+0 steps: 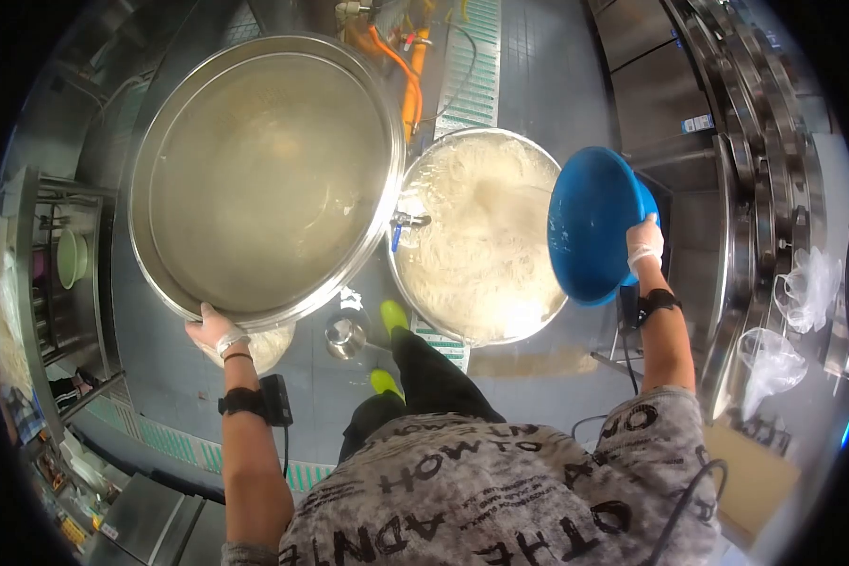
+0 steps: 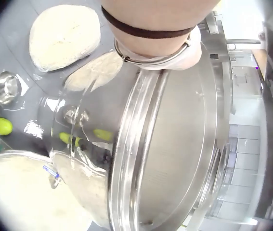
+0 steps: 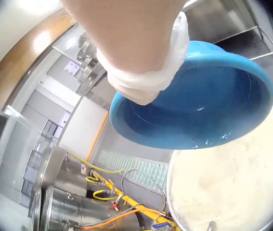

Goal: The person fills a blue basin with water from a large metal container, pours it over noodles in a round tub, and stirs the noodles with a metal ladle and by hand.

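A large round metal vat (image 1: 269,179) with a blue-handled tap (image 1: 406,224) leans at the left of the head view. My gloved left hand (image 1: 215,330) grips its near rim; the left wrist view shows the glove (image 2: 177,60) over that rim (image 2: 143,115), its fingers mostly hidden. On the right, my gloved right hand (image 1: 644,243) holds a tilted blue basin (image 1: 590,226) by its edge. Between them, a wide round container (image 1: 481,236) holds a pale, stringy mass under cloudy liquid. The basin (image 3: 194,108) hangs above that container's edge, with only a few wet spots visible inside.
A small metal bowl (image 1: 345,337) stands on the floor near the green-toed shoes. Beyond the left hand lies a pale wrapped lump (image 2: 65,36). Orange hoses (image 1: 410,85) and a green floor grate (image 1: 470,66) are at the far side. Metal counters (image 1: 660,104) line the right.
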`<state>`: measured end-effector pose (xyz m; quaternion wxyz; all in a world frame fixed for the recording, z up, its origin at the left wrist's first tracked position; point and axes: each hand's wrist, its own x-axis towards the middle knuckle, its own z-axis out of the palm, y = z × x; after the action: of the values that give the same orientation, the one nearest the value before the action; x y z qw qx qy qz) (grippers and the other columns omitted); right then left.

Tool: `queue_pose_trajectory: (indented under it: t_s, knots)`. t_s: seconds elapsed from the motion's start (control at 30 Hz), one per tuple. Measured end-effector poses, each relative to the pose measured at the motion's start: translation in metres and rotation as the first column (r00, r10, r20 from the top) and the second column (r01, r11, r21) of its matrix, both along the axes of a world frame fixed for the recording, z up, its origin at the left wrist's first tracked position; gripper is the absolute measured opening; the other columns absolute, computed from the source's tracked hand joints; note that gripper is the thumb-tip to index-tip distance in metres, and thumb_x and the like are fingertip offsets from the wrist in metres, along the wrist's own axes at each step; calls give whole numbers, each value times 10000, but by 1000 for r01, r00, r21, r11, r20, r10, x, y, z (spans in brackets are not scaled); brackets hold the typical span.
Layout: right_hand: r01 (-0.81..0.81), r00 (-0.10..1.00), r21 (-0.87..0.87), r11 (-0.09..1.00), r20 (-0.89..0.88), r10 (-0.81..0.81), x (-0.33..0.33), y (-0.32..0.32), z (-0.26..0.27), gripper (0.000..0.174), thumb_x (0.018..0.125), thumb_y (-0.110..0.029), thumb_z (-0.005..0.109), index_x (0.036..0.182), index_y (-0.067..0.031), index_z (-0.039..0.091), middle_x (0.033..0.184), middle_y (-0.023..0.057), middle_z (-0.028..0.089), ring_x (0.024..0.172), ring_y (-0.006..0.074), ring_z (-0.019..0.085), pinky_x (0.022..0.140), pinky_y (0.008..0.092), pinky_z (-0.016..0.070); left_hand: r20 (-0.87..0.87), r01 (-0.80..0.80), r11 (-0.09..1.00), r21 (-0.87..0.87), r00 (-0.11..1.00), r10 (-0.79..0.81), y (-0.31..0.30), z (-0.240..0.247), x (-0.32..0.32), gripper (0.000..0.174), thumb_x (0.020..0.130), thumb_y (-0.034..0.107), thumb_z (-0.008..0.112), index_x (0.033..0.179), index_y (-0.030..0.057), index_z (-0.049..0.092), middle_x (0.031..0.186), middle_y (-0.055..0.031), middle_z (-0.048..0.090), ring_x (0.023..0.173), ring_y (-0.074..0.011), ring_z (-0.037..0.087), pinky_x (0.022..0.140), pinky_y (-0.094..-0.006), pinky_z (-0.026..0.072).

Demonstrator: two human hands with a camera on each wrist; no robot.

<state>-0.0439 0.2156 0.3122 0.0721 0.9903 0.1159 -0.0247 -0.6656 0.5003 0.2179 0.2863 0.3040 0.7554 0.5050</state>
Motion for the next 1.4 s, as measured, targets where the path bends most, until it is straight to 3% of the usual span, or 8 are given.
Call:
queue_pose_trajectory:
  t_s: [0.27, 0.43, 0.5, 0.67, 0.7, 0.97, 1.2, 1.4]
  knots:
    - [-251, 938, -283, 926, 165, 305, -57, -42, 22, 526, 815, -92, 398, 1300, 9, 220, 1169, 287, 440, 911, 367, 574, 782, 376, 474, 10, -21, 998, 61, 1000, 20, 9, 5, 12, 447, 717, 130, 618, 978, -164, 405, 973, -258, 535, 835, -306, 563, 737, -369, 464]
    - [226, 973, 311, 923, -36, -226, -23, -182, -29, 232, 711, -129, 461, 832, 26, 584, 796, 194, 615, 753, 317, 605, 649, 387, 458, -91, 156, 978, -140, 981, -169, -26, 14, -13, 840, 726, 400, 651, 1238, -126, 242, 1242, -260, 353, 1050, -319, 477, 843, -358, 432]
    - [515, 847, 654, 554, -288, -447, -71, -222, -37, 101, 617, -124, 494, 625, -30, 531, 539, 40, 426, 478, 161, 375, 470, 345, 340, -70, 379, 925, 27, 924, -377, -60, -30, -37, 884, 769, 432, 593, 1303, -94, 125, 1350, -241, 195, 1194, -324, 332, 983, -349, 297]
    - [761, 642, 566, 317, -729, -238, -137, -366, -113, 184, 767, -100, 422, 917, 7, 429, 859, 176, 465, 735, 324, 504, 651, 432, 455, 203, 533, 809, -247, 845, -495, -219, -200, -84, 676, 794, 369, 583, 1217, -95, 333, 1251, -232, 371, 1164, -293, 367, 978, -331, 282]
    - [834, 535, 552, 24, -795, -286, -162, -360, -109, 194, 771, -80, 401, 935, 21, 412, 905, 180, 452, 773, 332, 499, 642, 449, 451, 109, 586, 715, -382, 796, -595, -257, -259, -106, 668, 791, 376, 586, 1210, -86, 346, 1236, -217, 393, 1142, -287, 391, 958, -325, 303]
    - [843, 452, 533, -70, -773, -445, -198, -476, -191, 187, 725, -108, 488, 892, -39, 440, 768, 122, 507, 541, 270, 517, 344, 250, 274, 274, 465, 219, -858, 775, -570, -351, -299, -49, 589, 751, 411, 586, 1111, -44, 486, 1110, -178, 529, 1042, -286, 492, 873, -335, 379]
    - [884, 168, 388, -260, -784, -598, -196, -571, -308, 178, 725, -108, 465, 891, -61, 421, 810, 87, 522, 516, 245, 511, 318, 211, 273, 499, 582, -252, -773, 312, -809, -420, -621, -82, 563, 753, 429, 554, 1135, 19, 493, 1074, -171, 559, 973, -321, 545, 791, -382, 431]
    - [755, 180, 520, -399, -750, -637, -217, -672, -420, 116, 691, -133, 501, 777, -100, 429, 699, 11, 469, 492, 156, 389, 398, 218, 310, 374, 510, 157, -846, 777, -507, -423, -586, 57, 559, 787, 481, 481, 1146, 52, 472, 957, -113, 580, 770, -263, 569, 674, -356, 454]
